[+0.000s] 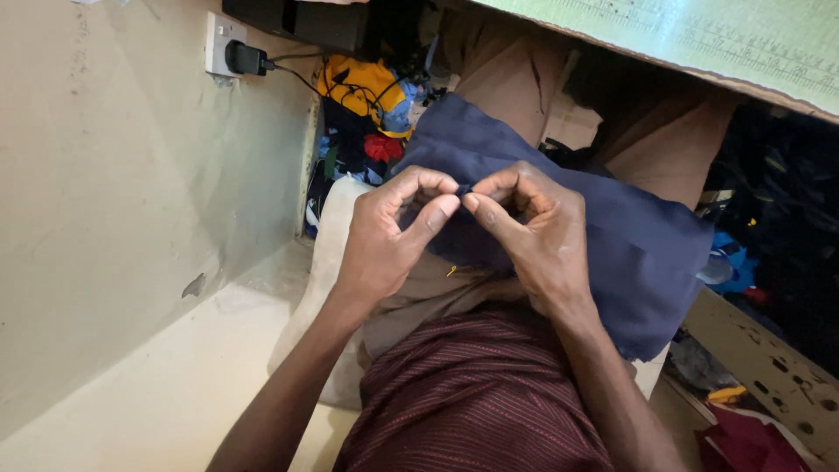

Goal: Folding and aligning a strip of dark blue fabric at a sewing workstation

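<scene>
A dark navy piece of cloth (629,253) lies over my lap and knees. My left hand (384,236) and my right hand (533,232) meet above it, fingertips touching. Both pinch a small fold of the navy cloth's edge (464,189) between thumb and fingers. A small yellow pin or thread end (452,270) shows on my tan trousers just below the hands. Whether a needle is held I cannot tell.
A beige wall (131,175) with a socket and black plug (238,54) stands at the left. A heap of coloured fabric scraps (371,114) lies ahead. A green-topped table edge with a ruler (699,44) runs overhead at the right. More scraps lie at the lower right (743,437).
</scene>
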